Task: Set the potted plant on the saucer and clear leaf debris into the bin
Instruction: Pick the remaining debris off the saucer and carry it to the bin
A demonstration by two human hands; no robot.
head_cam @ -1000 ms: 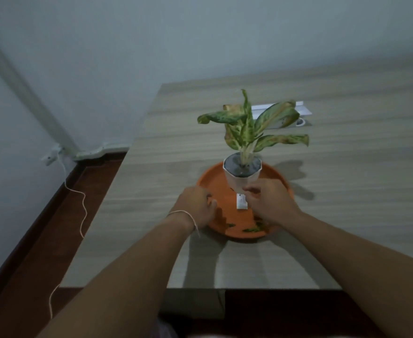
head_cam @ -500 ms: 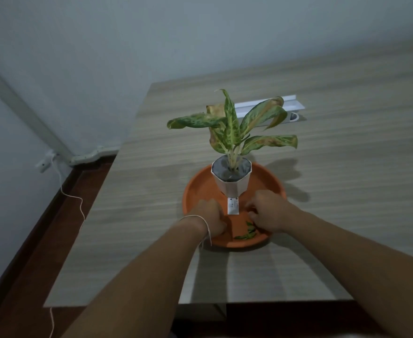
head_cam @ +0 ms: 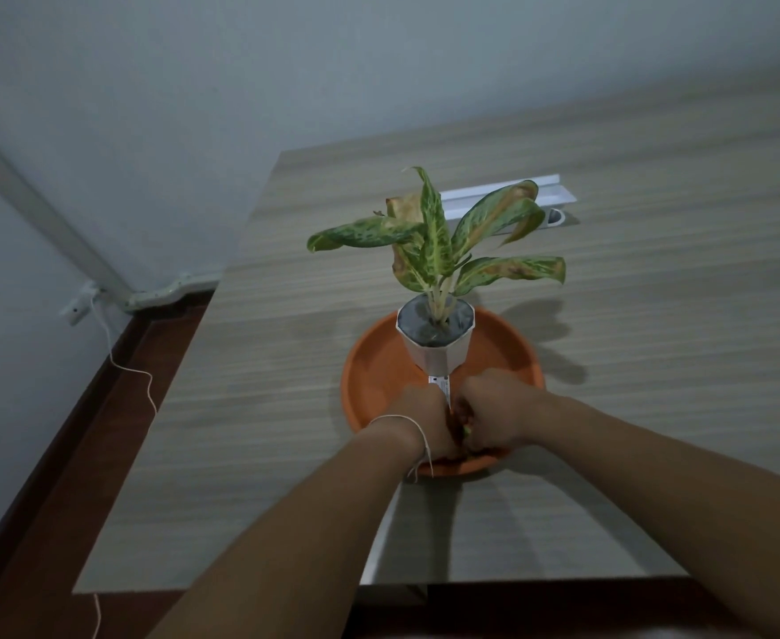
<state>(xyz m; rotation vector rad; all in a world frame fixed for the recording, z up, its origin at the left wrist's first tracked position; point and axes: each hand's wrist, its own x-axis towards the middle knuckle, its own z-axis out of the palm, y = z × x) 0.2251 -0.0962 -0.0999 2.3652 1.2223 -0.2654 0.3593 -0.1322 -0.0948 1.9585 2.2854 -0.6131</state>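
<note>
A white faceted pot [head_cam: 434, 355] with a green and yellow leafy plant [head_cam: 434, 237] stands upright on the round orange saucer [head_cam: 372, 375] on the wooden table. A white tag [head_cam: 444, 388] hangs down the pot's near side. My left hand [head_cam: 422, 419] and my right hand [head_cam: 494, 408] are pressed together over the saucer's near part, fingers curled down. A small green bit of leaf debris [head_cam: 465, 429] shows between them, at my right hand's fingers. The rest of the debris is hidden under my hands. No bin is in view.
A white rail [head_cam: 485, 193] lies on the table behind the plant. The table's left edge [head_cam: 185, 362] drops to a dark floor, where a power strip [head_cam: 167, 290] and a thin white cable [head_cam: 144, 385] lie by the wall.
Both hands have closed in toward each other over the saucer's near part, covering the leaf pieces that lay between them. The pot has stayed on the saucer.
</note>
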